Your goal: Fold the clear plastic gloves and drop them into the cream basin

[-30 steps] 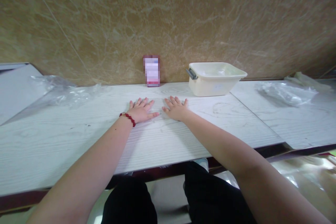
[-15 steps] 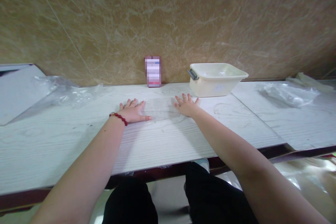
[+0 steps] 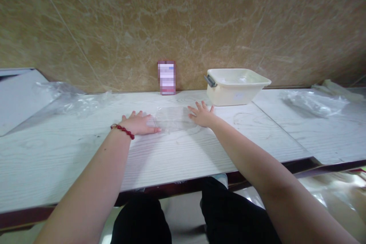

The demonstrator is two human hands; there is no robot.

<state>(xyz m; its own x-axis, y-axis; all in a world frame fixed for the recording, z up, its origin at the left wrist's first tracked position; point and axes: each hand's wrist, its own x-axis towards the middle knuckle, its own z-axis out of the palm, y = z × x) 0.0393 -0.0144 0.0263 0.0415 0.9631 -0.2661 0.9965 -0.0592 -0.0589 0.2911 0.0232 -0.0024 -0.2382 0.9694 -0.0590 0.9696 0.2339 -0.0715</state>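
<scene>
A clear plastic bag (image 3: 174,119) lies flat on the white wood-grain table (image 3: 177,160). My left hand (image 3: 138,124), with a red bead bracelet at the wrist, rests palm down at the bag's left end, fingers spread. At the right end, my right hand (image 3: 202,115) also lies flat with its fingers apart. Neither hand grips anything. Just behind my right hand stands a cream plastic bin (image 3: 236,93) with a grey latch.
A phone-like object (image 3: 167,78) leans upright against the brown marble wall (image 3: 171,19). Crumpled clear plastic (image 3: 77,101) and a white box (image 3: 23,99) are at the left. More clear bags (image 3: 317,103) lie at the right.
My left hand has slid a little to the left, uncovering more of the bag's left part. My right hand has shifted very slightly left.
</scene>
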